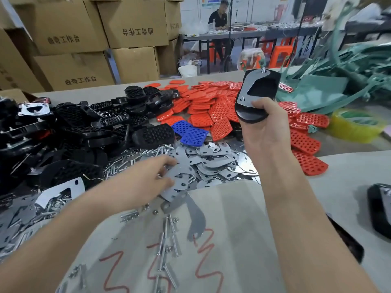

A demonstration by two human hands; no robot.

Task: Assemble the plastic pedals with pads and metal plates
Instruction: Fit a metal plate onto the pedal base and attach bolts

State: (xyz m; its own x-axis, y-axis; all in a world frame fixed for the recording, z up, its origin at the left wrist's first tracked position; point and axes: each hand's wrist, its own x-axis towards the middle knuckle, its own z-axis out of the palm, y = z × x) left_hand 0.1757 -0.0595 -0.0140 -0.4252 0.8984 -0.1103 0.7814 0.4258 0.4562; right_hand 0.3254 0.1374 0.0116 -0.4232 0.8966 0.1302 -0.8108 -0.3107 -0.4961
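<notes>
Pedal (260, 106), black plastic, held up over the far right of the bench (349, 166) in the right hand (266, 127), fingers and thumb curled round its near end. Grey metal plate (250, 81) flat on the face turned toward the camera, with bolt ends (263, 70) poking out at the far tip and close to the thumb.

Left hand (146, 176) lower and further left, palm down on the heap of loose metal plates (213, 163) at mid-bench, fingertips touching one plate. Too blurred there: cannot tell whether pinching it or only resting on it.

Pile of black pedals (84, 127) to the left, touching the plate heap. Red pads (211, 106) spread behind the plates and off to the right, two blue pads (190, 134) at their near edge. Loose bolts (167, 235) scattered near, on a grey sheet (243, 240) scrawled with red zigzags. One more black pedal (380, 210) at the right edge.

Yellow tape roll (357, 125) and green scraps (349, 81) far right, stacked cardboard boxes (84, 39) far left, a seated person (220, 15) well beyond.
</notes>
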